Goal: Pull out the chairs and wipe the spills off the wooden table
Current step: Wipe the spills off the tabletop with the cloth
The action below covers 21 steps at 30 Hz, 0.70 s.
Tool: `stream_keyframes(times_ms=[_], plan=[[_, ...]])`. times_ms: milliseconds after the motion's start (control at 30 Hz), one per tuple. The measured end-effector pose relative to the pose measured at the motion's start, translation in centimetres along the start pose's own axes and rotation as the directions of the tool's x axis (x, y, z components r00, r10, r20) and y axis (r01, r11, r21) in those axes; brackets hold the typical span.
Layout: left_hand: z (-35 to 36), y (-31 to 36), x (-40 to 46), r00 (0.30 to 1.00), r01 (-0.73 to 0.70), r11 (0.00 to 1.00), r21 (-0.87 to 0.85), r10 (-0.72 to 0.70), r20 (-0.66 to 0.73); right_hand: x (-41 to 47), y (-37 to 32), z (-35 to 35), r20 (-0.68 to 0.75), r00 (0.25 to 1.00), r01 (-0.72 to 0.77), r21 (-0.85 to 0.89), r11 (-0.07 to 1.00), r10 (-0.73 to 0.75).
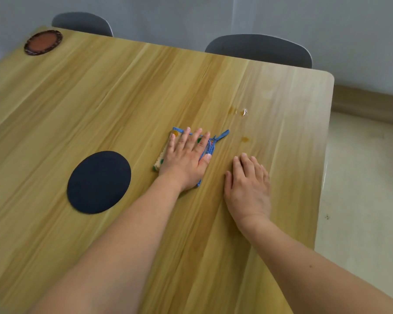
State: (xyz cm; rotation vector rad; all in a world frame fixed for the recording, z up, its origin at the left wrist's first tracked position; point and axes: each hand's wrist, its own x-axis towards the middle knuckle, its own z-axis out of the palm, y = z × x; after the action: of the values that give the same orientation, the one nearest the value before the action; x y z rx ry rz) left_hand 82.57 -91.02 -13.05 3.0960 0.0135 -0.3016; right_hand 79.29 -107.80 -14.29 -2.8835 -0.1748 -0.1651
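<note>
Left hand presses cloth flat-fingered.

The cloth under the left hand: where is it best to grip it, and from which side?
Probably the blue loop at the cloth's far right corner, pinched from the right: it sticks out clear of the left hand, while the rest lies flat on the table.

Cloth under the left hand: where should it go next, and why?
Probably slide the cloth right and slightly forward. The left hand presses it flat, and amber spots with a wet patch lie unwiped there on the wooden table, just beyond the right hand.
</note>
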Motion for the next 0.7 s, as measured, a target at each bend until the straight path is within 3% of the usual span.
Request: stream_keyframes(times_ms=[300,467,700], plan=[[1.3,-0.8,-6.2,1.000,-0.021,1.000,0.008,0.021,0.008,-0.3,0.2,-0.3,0.060,0.998,0.026,0.029,0.999,-0.028],[1.7,-1.3,-9.7,1.000,-0.026,1.000,0.013,0.026,0.010,-1.4,0.0,-1.4,-0.015,0.997,0.082,0.069,0.994,-0.081],[2.5,-1.8,-14.7,0.999,-0.018,1.000,0.009,0.018,0.026,-8.3,-1.9,-2.8,0.098,0.970,0.226,-0.029,0.974,-0.222]])
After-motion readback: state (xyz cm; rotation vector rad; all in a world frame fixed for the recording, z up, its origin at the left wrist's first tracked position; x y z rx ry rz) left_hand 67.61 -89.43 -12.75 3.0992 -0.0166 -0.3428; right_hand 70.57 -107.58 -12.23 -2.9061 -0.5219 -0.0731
